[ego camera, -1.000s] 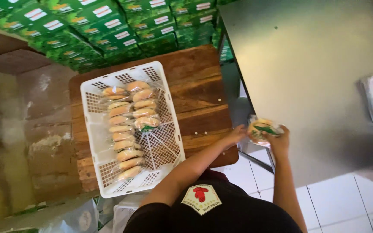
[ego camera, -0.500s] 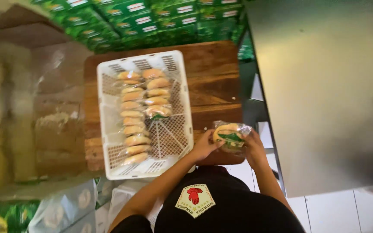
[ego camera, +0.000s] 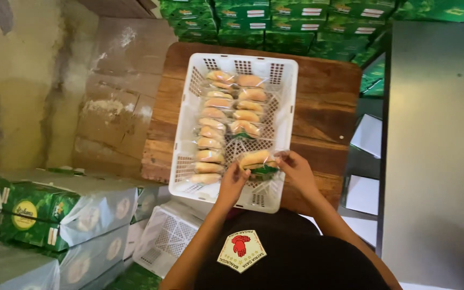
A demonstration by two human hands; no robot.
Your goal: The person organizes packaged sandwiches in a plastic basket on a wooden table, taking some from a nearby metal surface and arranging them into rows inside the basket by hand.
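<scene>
**A:** From the head view, what are the hands doing?

**B:** Both are on one clear-wrapped bun packet (ego camera: 258, 161), held over the near end of the white plastic crate (ego camera: 189, 107). The left hand (ego camera: 233, 181) pinches the packet's left end, fingers closed on the wrapper. The right hand (ego camera: 296, 171) grips the right end, fingers (ego camera: 281, 157) curled over its top edge. A green label shows on the underside of the packet.

**A:** And inside the crate?

**B:** Two rows of the same wrapped buns (ego camera: 226, 115) lie flat on the mesh floor. The left row runs nearly the whole length; the right row stops about halfway, leaving bare mesh just beyond the held packet.

**A:** What carries the crate?

**B:** A dark wooden table (ego camera: 323, 102), with the crate's near edge overhanging toward the person.

**A:** Around it?

**B:** Green cartons (ego camera: 275, 16) are stacked at the far side. Plastic-wrapped green boxes (ego camera: 55, 207) sit at lower left, with a second white crate (ego camera: 170, 236) below the table edge. A grey metal surface (ego camera: 436, 150) fills the right side.
</scene>
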